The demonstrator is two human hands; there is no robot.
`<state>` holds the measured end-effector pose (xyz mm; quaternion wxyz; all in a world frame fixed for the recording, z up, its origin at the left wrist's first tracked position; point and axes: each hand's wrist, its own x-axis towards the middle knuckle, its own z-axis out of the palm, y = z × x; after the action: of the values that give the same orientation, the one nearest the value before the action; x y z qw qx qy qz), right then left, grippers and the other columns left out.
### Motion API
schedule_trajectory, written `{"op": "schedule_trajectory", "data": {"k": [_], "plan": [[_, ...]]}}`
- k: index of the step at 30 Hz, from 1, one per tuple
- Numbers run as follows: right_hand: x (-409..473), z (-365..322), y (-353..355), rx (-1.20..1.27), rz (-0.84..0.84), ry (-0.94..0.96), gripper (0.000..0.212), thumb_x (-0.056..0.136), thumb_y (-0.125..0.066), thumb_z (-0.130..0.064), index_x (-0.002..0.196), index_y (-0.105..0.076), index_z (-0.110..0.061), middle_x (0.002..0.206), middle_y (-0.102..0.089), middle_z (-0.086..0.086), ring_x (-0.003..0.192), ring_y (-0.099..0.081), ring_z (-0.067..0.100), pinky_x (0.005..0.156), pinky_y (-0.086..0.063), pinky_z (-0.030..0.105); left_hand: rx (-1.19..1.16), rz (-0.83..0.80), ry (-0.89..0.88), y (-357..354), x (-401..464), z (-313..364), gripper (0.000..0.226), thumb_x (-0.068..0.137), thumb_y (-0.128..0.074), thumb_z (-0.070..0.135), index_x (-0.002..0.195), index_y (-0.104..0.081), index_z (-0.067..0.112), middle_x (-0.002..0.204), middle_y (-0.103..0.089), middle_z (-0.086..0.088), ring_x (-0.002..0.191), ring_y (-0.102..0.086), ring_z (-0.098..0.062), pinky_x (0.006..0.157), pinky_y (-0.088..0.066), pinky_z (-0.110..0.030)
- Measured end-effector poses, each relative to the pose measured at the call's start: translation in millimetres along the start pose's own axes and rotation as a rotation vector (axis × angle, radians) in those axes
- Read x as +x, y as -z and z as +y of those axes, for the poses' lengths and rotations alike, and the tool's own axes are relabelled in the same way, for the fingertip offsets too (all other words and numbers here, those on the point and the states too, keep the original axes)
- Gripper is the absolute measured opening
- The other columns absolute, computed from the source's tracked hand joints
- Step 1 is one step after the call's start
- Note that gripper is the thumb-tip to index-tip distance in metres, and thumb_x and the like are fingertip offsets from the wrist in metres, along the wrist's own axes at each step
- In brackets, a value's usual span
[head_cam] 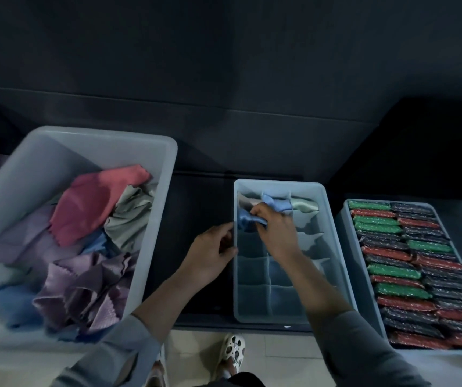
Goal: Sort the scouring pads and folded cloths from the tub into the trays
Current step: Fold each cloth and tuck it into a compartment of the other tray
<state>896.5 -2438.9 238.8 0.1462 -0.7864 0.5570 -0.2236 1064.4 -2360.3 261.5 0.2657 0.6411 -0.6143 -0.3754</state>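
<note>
A large grey tub (151, 208) on the left holds loose cloths: a red one (90, 205), purple ones (84, 289), grey and blue ones. In the middle stands a divided tray (333, 247) with small compartments. My right hand (275, 233) reaches into its far left compartments and pinches a folded blue cloth (245, 219). Another blue cloth (275, 203), a grey one and a pale green one (305, 204) fill the far row. My left hand (210, 252) grips the tray's left wall, thumb on its rim.
A second tray (347, 219) on the right is packed with rows of green, red and dark scouring pads (408, 269). The trays sit on a dark surface with a dark wall behind. Pale floor tiles and a patterned shoe (234, 351) show below.
</note>
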Motion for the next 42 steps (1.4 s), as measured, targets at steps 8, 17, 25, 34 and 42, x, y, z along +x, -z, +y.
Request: {"op": "schedule_trajectory", "data": {"k": [8,17,25,34,42], "plan": [[20.5,-21.7,14.2,-0.399,-0.286,0.039,0.03,0.084,-0.066,-0.018,0.114,-0.064,-0.023,0.102,-0.067,0.004,0.099,-0.06,0.027,0.083,-0.042,0.032,-0.053,0.0,-0.03,-0.6,-1.0,4.7,0.042,0.089,-0.064,0.018,0.13,-0.056,0.025,0.116,-0.067,0.005,0.105,-0.063,-0.008,0.092,-0.051,-0.03],[22.3,-6.9,19.6,-0.113,-0.303,0.003,0.009,0.077,-0.073,-0.025,0.085,-0.07,-0.023,0.075,-0.065,-0.001,0.074,-0.056,0.016,0.06,-0.034,0.027,-0.106,-0.029,-0.01,2.6,-0.4,7.5,0.046,0.088,-0.066,0.018,0.131,-0.056,0.025,0.119,-0.066,0.006,0.109,-0.061,-0.007,0.095,-0.049,-0.026],[16.1,-14.5,3.7,-0.361,-0.201,0.075,0.013,0.069,-0.079,-0.015,0.08,-0.072,-0.017,0.074,-0.069,0.006,0.074,-0.064,0.027,0.062,-0.05,0.031,-0.097,-0.046,0.004,4.3,0.0,5.8,0.047,0.088,-0.066,0.015,0.133,-0.054,0.022,0.107,-0.063,0.011,0.102,-0.062,-0.006,0.083,-0.044,-0.008],[7.4,-37.2,17.6,-0.272,-0.111,-0.092,0.016,0.088,-0.061,-0.012,0.094,-0.074,-0.019,0.083,-0.07,0.009,0.076,-0.066,0.031,0.063,-0.048,0.033,-0.077,0.013,-0.1,30.3,-6.6,12.7,0.039,0.087,-0.068,0.014,0.125,-0.062,0.021,0.109,-0.069,0.0,0.097,-0.063,-0.006,0.09,-0.049,-0.018],[-18.4,-133.9,1.2,0.07,0.251,0.093,0.021,0.081,-0.07,-0.006,0.095,-0.075,-0.02,0.084,-0.073,-0.001,0.071,-0.066,0.018,0.068,-0.048,0.025,0.172,0.577,-0.016,149.3,-8.6,-67.5,0.022,0.083,-0.071,0.007,0.103,-0.072,0.015,0.093,-0.074,-0.007,0.081,-0.069,-0.024,0.073,-0.048,-0.028]]}}
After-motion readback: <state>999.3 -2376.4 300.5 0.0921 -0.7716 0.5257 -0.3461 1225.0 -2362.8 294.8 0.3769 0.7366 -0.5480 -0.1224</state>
